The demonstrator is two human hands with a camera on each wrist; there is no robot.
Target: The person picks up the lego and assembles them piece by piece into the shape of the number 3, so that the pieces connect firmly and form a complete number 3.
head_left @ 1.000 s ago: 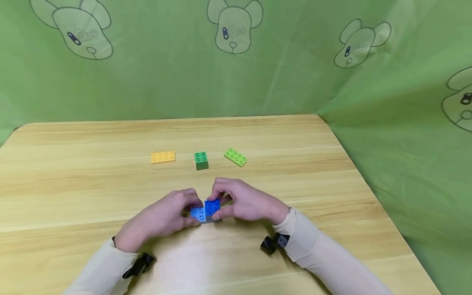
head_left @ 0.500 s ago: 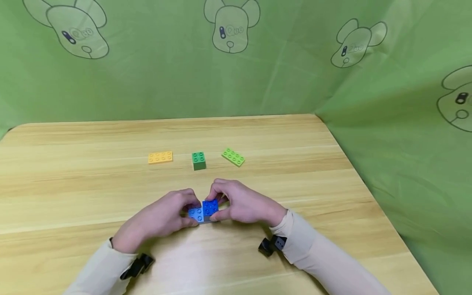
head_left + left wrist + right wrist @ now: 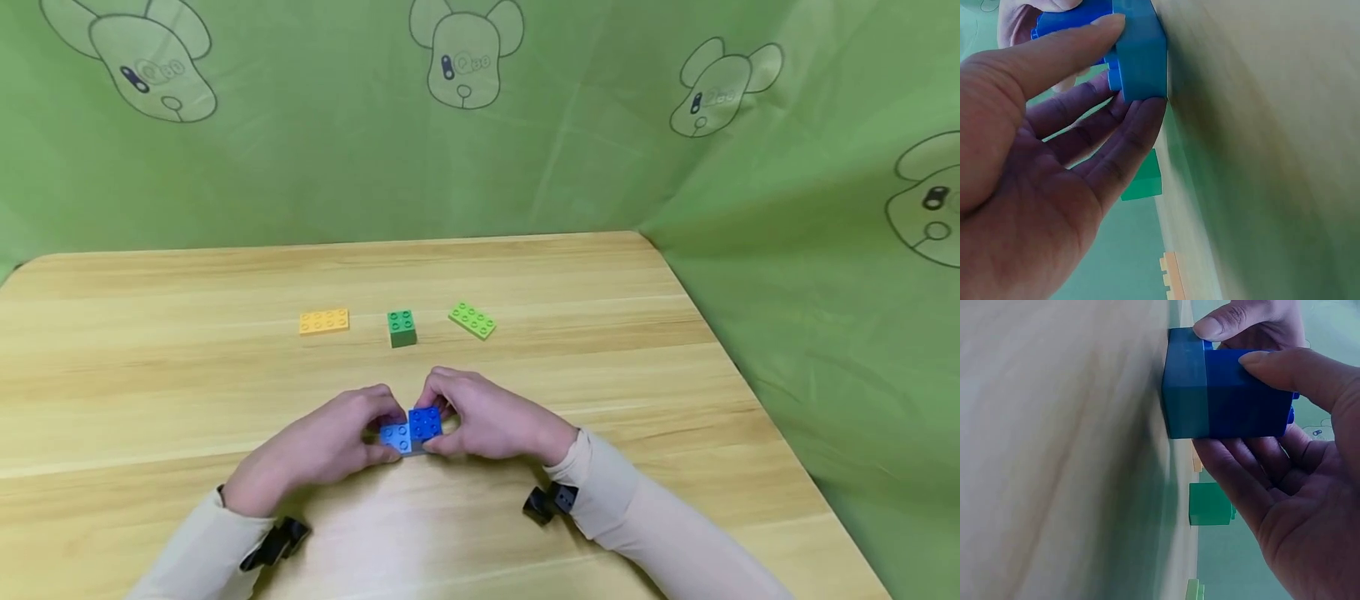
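Note:
A light blue building brick (image 3: 395, 437) lies on the table, and a dark blue square brick (image 3: 425, 423) sits on its right half. In the right wrist view the dark blue brick (image 3: 1247, 394) meets the light blue brick (image 3: 1186, 387) with no visible gap. My left hand (image 3: 330, 442) pinches the light blue brick's left end between thumb and fingers, as the left wrist view also shows on the light blue brick (image 3: 1141, 50). My right hand (image 3: 495, 417) pinches the dark blue brick, thumb on the near side and fingers on the far side.
Behind the hands, a flat yellow brick (image 3: 324, 322), a green square brick (image 3: 402, 328) and a flat lime brick (image 3: 472, 320) lie in a loose row on the wooden table (image 3: 600, 333). A green curtain (image 3: 337, 167) stands beyond the table's back and right edges.
The whole head view has shifted slightly, so everything appears a little further left. Both hands keep their grip on the two blue bricks, with hardly any movement.

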